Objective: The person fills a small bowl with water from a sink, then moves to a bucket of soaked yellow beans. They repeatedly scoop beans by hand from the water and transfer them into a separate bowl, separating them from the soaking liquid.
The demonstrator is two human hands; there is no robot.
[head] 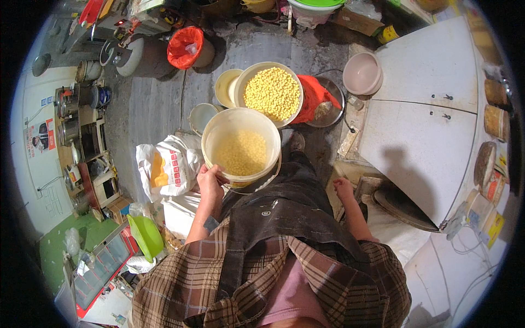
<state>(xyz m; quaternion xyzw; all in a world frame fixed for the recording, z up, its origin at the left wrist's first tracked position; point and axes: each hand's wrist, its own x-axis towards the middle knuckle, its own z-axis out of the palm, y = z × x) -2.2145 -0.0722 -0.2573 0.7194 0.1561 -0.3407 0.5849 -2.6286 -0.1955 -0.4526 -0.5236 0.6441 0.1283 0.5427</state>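
My left hand grips the near left rim of a whitish plastic bucket. Yellow soybeans lie inside it, looking hazy as if under liquid, and its wire handle hangs down on the near side. Just beyond, a wider round tub holds a heap of plump yellow beans. On my other side, my right hand hangs beside my dark apron, holding nothing, its fingers loosely bent.
A white printed sack stands left of the bucket. Smaller pails and a red bag on a metal basin surround the tub. A pink basin stands by white cabinet doors. Farther off are a red-lined bin and a gas cylinder.
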